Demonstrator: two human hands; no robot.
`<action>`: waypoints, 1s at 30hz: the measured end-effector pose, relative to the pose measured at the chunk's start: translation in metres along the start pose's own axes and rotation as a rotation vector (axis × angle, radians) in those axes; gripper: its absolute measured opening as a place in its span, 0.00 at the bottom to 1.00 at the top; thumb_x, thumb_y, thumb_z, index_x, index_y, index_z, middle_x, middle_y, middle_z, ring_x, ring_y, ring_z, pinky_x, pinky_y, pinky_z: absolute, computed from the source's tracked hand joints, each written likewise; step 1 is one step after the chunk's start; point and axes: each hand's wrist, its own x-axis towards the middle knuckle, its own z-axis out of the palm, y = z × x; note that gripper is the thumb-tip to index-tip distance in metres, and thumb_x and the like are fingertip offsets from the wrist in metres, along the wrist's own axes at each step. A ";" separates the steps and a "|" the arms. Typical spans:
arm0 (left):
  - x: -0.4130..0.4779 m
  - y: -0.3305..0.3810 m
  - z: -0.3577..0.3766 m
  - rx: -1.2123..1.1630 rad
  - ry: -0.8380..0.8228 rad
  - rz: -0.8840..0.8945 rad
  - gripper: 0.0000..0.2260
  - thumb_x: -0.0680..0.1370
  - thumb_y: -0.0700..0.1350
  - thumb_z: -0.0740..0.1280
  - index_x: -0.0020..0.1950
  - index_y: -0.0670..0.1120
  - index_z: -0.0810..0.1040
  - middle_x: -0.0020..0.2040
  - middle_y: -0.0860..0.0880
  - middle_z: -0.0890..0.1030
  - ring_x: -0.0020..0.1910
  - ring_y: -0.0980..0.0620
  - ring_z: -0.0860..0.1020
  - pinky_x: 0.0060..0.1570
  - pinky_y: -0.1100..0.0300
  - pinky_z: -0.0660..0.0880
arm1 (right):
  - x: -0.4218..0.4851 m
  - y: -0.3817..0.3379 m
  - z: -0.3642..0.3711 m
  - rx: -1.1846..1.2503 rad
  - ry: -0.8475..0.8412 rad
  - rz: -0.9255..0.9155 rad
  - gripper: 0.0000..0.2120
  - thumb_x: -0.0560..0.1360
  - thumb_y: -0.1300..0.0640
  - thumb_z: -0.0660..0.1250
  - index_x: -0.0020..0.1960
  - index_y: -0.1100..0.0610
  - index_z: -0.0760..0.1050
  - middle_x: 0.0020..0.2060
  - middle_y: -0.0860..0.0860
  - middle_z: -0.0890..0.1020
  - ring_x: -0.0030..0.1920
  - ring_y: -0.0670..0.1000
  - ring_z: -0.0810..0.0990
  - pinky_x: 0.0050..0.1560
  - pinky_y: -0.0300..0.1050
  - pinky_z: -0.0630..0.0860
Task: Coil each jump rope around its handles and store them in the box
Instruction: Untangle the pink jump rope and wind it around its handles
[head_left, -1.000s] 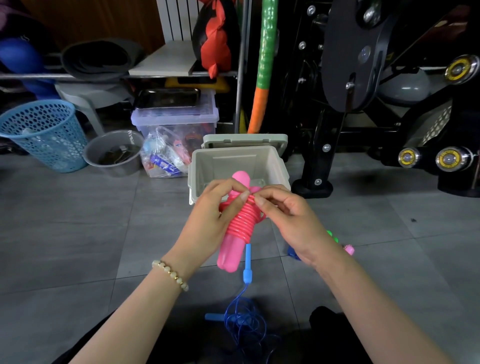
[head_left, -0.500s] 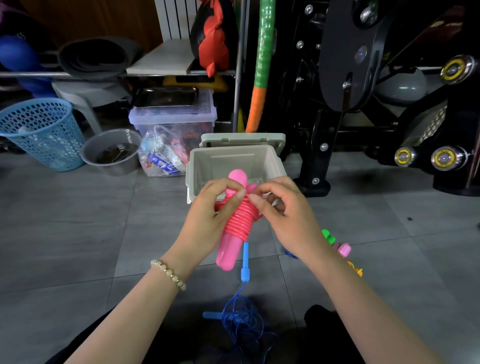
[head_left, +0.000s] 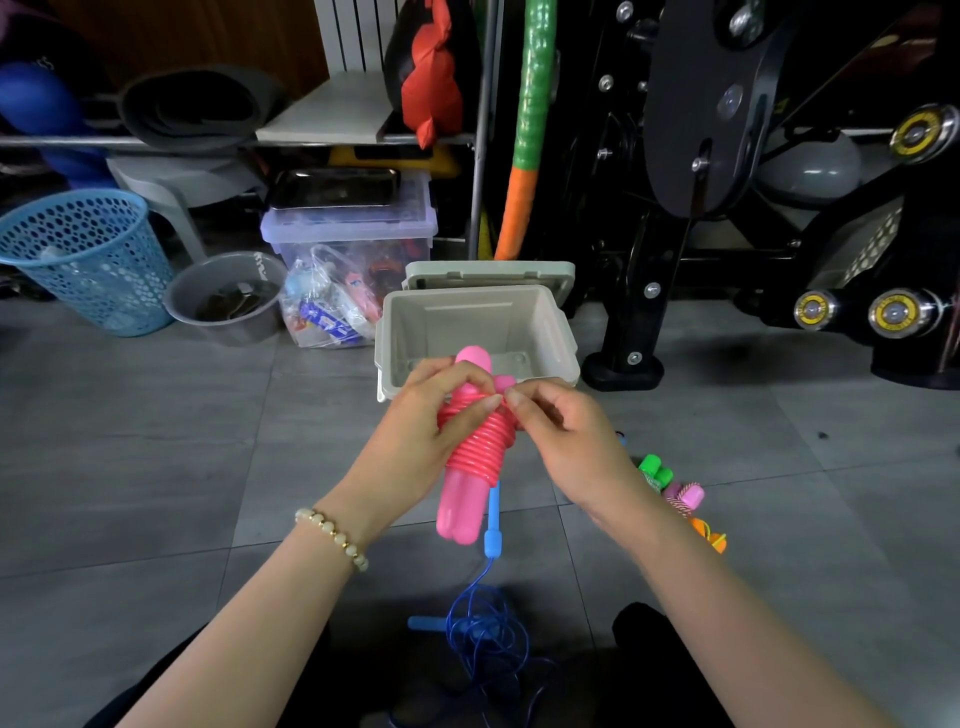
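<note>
My left hand (head_left: 421, 436) grips a pink jump rope (head_left: 475, 457), whose red-pink cord is coiled tightly round its two pink handles. My right hand (head_left: 563, 436) pinches the cord at the top of the coil, fingertip to fingertip with the left. The bundle hangs just in front of the open grey box (head_left: 478, 332), which looks empty. A blue jump rope (head_left: 488, 597) lies uncoiled on the floor below my hands. Coiled green (head_left: 654, 470), pink-striped (head_left: 685, 496) and orange (head_left: 709, 535) ropes lie on the floor to the right.
The box lid (head_left: 488, 273) leans behind the box. A clear storage bin (head_left: 348, 228), a plastic bag of items (head_left: 324, 312), a grey bucket (head_left: 223, 296) and a blue basket (head_left: 88, 254) stand at the back left. Black gym machinery (head_left: 727, 182) fills the back right.
Both hands keep hold of the pink bundle and have barely shifted; my right fingers have worked the cord end at the top of the coil.
</note>
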 end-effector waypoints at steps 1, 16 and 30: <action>0.000 -0.003 0.000 0.009 0.017 -0.022 0.06 0.77 0.42 0.66 0.45 0.54 0.76 0.50 0.51 0.73 0.46 0.63 0.76 0.49 0.70 0.72 | -0.001 -0.003 0.000 0.001 0.020 -0.039 0.07 0.77 0.59 0.65 0.42 0.49 0.75 0.45 0.50 0.78 0.46 0.47 0.79 0.49 0.41 0.75; -0.001 0.006 0.006 -0.205 0.076 -0.112 0.12 0.73 0.53 0.65 0.38 0.46 0.74 0.42 0.32 0.79 0.40 0.34 0.81 0.39 0.40 0.79 | -0.007 -0.012 -0.006 -0.172 0.096 -0.335 0.03 0.71 0.61 0.72 0.44 0.59 0.80 0.42 0.48 0.78 0.42 0.45 0.81 0.42 0.36 0.79; 0.001 0.001 0.004 -0.364 0.126 -0.323 0.06 0.79 0.44 0.63 0.46 0.44 0.77 0.49 0.46 0.79 0.39 0.53 0.78 0.34 0.64 0.78 | 0.001 -0.008 -0.024 0.224 -0.117 -0.006 0.04 0.77 0.60 0.64 0.50 0.60 0.76 0.50 0.53 0.82 0.54 0.47 0.79 0.58 0.42 0.76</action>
